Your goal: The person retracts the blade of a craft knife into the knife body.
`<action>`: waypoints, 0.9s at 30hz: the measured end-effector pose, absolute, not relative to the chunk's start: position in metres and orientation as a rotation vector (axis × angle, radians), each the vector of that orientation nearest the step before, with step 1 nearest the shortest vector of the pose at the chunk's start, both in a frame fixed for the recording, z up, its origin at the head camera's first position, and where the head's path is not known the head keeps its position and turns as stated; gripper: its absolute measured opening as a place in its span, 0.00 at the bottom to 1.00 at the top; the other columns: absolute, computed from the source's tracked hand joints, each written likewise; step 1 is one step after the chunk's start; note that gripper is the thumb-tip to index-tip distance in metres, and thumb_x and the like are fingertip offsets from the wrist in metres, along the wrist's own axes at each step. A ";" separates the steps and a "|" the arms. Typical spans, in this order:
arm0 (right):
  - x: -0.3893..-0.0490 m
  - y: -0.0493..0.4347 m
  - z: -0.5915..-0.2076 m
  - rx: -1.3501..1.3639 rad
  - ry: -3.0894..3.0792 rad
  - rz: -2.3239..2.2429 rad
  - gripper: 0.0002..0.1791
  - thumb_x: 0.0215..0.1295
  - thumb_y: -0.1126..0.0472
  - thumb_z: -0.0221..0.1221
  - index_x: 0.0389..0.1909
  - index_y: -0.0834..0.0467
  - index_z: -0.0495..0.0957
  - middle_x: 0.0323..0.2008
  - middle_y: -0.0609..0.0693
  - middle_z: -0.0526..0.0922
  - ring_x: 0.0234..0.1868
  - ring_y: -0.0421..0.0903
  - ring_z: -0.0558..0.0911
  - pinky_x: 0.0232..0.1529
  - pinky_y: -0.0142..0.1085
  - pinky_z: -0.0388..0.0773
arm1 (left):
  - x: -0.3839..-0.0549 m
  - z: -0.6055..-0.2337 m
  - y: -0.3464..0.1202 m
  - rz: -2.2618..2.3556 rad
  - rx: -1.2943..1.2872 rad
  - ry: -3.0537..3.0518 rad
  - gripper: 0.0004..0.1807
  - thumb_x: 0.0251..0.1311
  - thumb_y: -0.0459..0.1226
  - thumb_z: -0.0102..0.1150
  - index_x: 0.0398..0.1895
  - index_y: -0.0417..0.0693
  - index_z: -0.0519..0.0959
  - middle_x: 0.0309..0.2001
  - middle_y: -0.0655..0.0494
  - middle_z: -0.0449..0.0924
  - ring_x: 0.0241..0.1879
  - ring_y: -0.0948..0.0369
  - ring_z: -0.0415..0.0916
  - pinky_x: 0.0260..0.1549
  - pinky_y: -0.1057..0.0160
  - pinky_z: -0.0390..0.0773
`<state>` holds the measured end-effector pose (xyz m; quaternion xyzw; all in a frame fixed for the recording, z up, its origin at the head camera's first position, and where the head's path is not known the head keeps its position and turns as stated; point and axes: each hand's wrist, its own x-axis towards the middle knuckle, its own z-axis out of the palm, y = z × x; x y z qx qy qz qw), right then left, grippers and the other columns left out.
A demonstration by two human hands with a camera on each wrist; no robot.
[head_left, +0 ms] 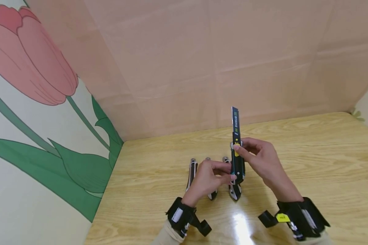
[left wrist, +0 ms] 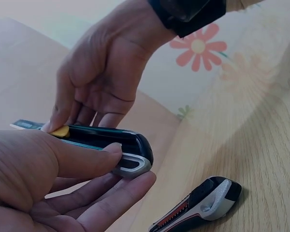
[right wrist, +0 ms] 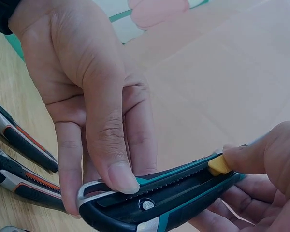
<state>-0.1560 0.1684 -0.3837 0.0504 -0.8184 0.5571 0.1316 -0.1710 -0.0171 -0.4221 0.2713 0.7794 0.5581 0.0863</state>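
Both hands hold a black and teal utility knife (head_left: 239,165) upright above the table, its blade (head_left: 235,119) extended from the top. The blade is dark with printed lettering and a pale edge. My left hand (head_left: 206,178) pinches the butt end, with the thumb (right wrist: 122,178) lying on the side of the handle. Higher up, my right hand (head_left: 265,163) grips the handle, and its thumb presses on the yellow slider (right wrist: 218,165). Three more utility knives lie on the table behind and below my hands: one at left (head_left: 191,173), one in the middle (head_left: 213,195) and one at right (head_left: 234,193).
The wood-grain table (head_left: 309,160) ends at a pinkish sheet (head_left: 178,68) at the back. A wall with a large tulip picture (head_left: 33,61) stands at the left. Each wrist wears a black strap with a camera (head_left: 179,216). Light glares on the near tabletop.
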 end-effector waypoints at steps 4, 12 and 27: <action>-0.156 0.168 -0.384 0.160 -2.387 1.599 0.17 0.67 0.50 0.59 0.47 0.59 0.80 0.36 0.57 0.81 0.44 0.49 0.79 0.39 0.32 0.80 | -0.171 -0.422 -0.018 1.655 0.810 2.334 0.12 0.55 0.37 0.69 0.44 0.52 0.85 0.34 0.63 0.85 0.31 0.70 0.81 0.28 0.70 0.82; -0.157 0.170 -0.385 0.194 -2.397 1.589 0.17 0.67 0.51 0.59 0.47 0.59 0.80 0.36 0.56 0.82 0.44 0.50 0.79 0.40 0.32 0.80 | -0.171 -0.420 -0.018 1.647 0.831 2.335 0.12 0.55 0.37 0.69 0.44 0.52 0.85 0.35 0.62 0.85 0.31 0.70 0.81 0.27 0.70 0.82; -0.153 0.171 -0.383 0.213 -2.443 1.532 0.16 0.67 0.53 0.60 0.49 0.58 0.79 0.36 0.54 0.82 0.43 0.49 0.80 0.37 0.37 0.76 | -0.172 -0.422 -0.017 1.646 0.829 2.320 0.11 0.55 0.37 0.69 0.43 0.51 0.85 0.34 0.63 0.85 0.30 0.69 0.81 0.28 0.70 0.82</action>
